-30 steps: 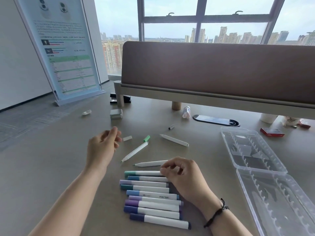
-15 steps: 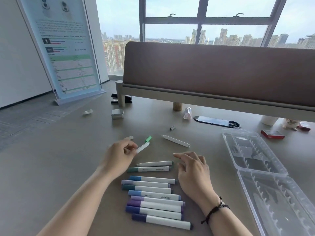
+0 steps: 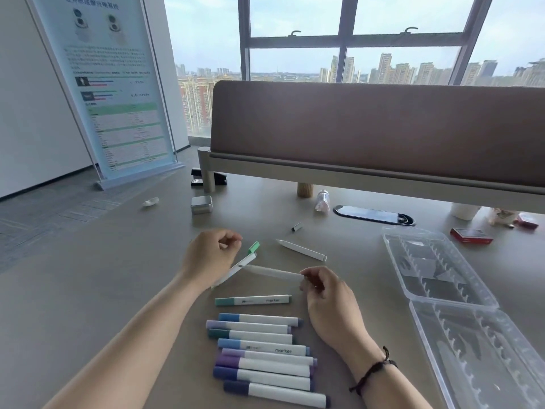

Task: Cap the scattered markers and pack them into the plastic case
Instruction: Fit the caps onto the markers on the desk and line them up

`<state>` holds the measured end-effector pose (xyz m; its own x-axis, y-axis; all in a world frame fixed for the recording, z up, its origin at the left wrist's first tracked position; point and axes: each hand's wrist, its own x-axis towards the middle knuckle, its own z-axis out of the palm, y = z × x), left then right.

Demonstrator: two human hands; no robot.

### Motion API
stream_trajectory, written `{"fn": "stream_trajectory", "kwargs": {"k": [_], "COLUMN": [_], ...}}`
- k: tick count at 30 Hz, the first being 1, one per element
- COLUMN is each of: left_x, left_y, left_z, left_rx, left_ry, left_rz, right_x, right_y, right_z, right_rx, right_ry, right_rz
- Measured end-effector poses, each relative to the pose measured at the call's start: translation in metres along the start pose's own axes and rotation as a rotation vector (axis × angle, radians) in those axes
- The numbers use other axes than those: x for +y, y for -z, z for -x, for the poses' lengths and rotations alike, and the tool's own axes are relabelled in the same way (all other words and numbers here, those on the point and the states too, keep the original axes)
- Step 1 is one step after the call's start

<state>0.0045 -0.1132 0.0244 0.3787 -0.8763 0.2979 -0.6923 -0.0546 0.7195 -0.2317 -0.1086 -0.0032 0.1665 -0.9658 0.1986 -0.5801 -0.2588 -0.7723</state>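
Note:
My right hand (image 3: 324,293) pinches the end of a white uncapped marker (image 3: 274,273), blurred and lifted off the desk, tip pointing left. My left hand (image 3: 211,255) is curled just left of that tip, and its fingertips seem to pinch a small white cap, mostly hidden. Under the left hand lies another uncapped white marker (image 3: 239,267), a green cap (image 3: 253,247) beside its end. A third uncapped marker (image 3: 300,250) and a grey cap (image 3: 296,227) lie farther back. One teal capped marker (image 3: 253,300) lies apart from a row of several capped markers (image 3: 265,349). The clear plastic case (image 3: 427,261) lies open at the right.
The case's lid (image 3: 486,364) lies flat toward me at the right edge. A small metal tin (image 3: 201,204), a stapler (image 3: 206,178), a small bottle (image 3: 322,202) and a cable port (image 3: 374,215) sit at the back below the desk divider (image 3: 368,128). A red box (image 3: 470,235) lies behind the case.
My right hand has picked a white marker up from the desk. My left hand has drawn in and curled; the white cap that lay by it is gone from the desk.

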Motion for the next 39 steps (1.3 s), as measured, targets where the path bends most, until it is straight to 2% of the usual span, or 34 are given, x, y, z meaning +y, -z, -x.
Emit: {"fn": "stream_trajectory", "kwargs": {"k": [3,6,10,16,18,20,23,26,28,31,39], "left_x": [0.007,0.014,0.019,0.020,0.021,0.027,0.038,0.038,0.030,0.023,0.029], "left_y": [-0.005,-0.020,-0.044,-0.052,-0.043,-0.030,-0.012,0.004,0.011,0.011,0.004], "left_z": [-0.026,-0.042,-0.050,-0.048,-0.037,-0.021,0.008,0.031,0.037,0.039,0.044], "left_rx": [-0.103,-0.260,-0.310,-0.290,-0.233,-0.154,-0.070,-0.084,-0.090,-0.069,-0.080], "left_ry": [0.017,0.022,0.003,-0.065,-0.114,-0.088,0.137,0.441,0.556,0.577,0.485], "left_rz": [-0.089,-0.237,-0.390,-0.425,-0.272,0.012,0.549,1.093,1.322,1.373,1.324], "right_x": [0.001,0.000,-0.001,0.000,0.000,0.001,0.000,-0.001,-0.002,-0.002,-0.001], "right_y": [0.004,0.008,0.010,0.012,0.014,0.016,0.017,0.018,0.019,0.020,0.017], "right_z": [-0.001,-0.001,-0.002,-0.003,-0.002,-0.002,-0.003,-0.001,0.000,0.000,0.000], "right_rx": [0.077,0.175,0.241,0.267,0.269,0.272,0.275,0.252,0.233,0.211,0.166], "right_ry": [-0.039,-0.070,-0.117,-0.177,-0.192,-0.202,-0.211,-0.212,-0.215,-0.213,-0.167], "right_rz": [-0.348,-0.562,-0.680,-0.747,-0.770,-0.796,-0.828,-0.845,-0.867,-0.888,-0.849]}}
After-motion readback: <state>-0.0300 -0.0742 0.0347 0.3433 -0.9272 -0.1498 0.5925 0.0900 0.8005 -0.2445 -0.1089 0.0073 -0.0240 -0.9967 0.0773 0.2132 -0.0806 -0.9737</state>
